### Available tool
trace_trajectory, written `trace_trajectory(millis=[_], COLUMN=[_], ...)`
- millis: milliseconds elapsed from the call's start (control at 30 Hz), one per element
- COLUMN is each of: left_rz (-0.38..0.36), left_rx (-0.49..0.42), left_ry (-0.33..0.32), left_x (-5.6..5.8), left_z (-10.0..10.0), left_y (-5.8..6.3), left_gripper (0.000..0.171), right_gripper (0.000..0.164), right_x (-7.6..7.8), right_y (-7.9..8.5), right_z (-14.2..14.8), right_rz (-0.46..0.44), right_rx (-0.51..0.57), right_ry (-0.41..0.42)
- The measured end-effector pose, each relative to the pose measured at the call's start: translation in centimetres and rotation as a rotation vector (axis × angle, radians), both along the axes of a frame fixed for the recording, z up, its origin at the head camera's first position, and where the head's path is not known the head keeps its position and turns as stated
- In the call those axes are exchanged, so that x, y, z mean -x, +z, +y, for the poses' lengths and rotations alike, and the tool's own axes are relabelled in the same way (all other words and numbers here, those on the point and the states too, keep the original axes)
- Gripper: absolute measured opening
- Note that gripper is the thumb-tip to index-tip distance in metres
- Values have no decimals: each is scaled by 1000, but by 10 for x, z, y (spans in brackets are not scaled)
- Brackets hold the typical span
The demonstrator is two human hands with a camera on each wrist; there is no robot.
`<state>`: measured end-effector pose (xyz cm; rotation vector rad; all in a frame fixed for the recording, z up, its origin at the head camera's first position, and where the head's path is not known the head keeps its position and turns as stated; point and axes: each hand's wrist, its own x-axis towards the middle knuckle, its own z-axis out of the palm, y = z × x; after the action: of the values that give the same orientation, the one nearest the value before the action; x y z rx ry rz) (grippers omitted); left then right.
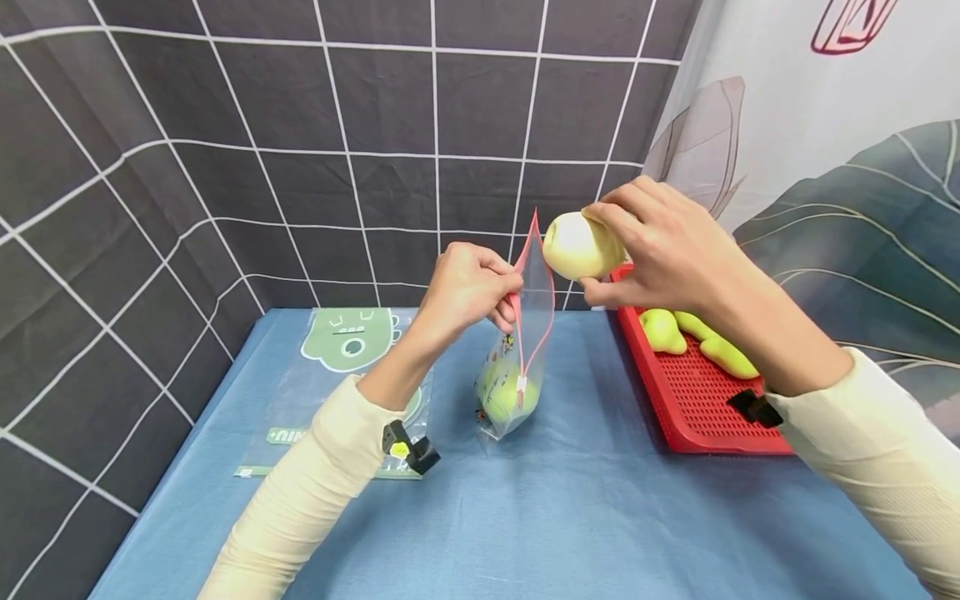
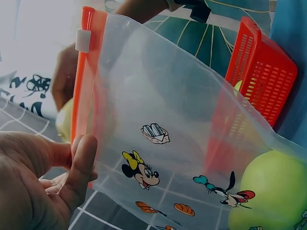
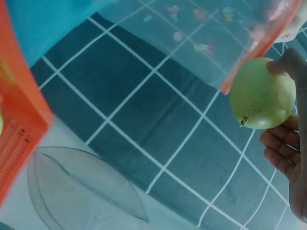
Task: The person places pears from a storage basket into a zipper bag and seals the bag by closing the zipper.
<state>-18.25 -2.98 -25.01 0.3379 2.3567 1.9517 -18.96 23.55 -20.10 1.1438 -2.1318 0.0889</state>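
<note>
My left hand (image 1: 474,286) pinches the red zip edge of a clear slider bag (image 1: 536,304), which hangs with its mouth spread apart. Cartoon prints show on the bag's side in the left wrist view, and a round green fruit (image 2: 268,189) lies in its bottom. Beside the bag's opening, my right hand (image 1: 663,242) grips a pale yellow-green round fruit (image 1: 581,246) between thumb and fingers. That fruit (image 3: 263,93) has a small stem end and overlaps the red bag edge in the right wrist view.
A red perforated basket (image 1: 660,400) stands at the right with a yellow-green pear-shaped fruit (image 1: 662,332) and a longer curved one (image 1: 716,346) inside. Another clear bag (image 1: 281,408) with a green cartoon print lies flat at the left on the blue cloth (image 1: 480,533). A tiled-pattern curtain (image 1: 382,100) hangs behind.
</note>
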Motion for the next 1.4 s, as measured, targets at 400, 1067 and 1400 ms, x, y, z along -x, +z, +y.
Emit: trace_trajectory(millis=[400, 1067, 1400], left_rz=[10, -14, -21], left_rx=[15, -18, -27], left_ry=[-1, -2, -7], left_x=[0, 2, 2], left_z=[-5, -12, -15], left_y=[1, -2, -2], left_gripper=[16, 14, 16], right_gripper=[67, 55, 54], right_x=[-10, -3, 1], right_y=[8, -23, -31], right_z=[-27, -51, -53], right_rz=[-54, -415, -426], right_rx=[117, 579, 560], right_ry=[111, 37, 38])
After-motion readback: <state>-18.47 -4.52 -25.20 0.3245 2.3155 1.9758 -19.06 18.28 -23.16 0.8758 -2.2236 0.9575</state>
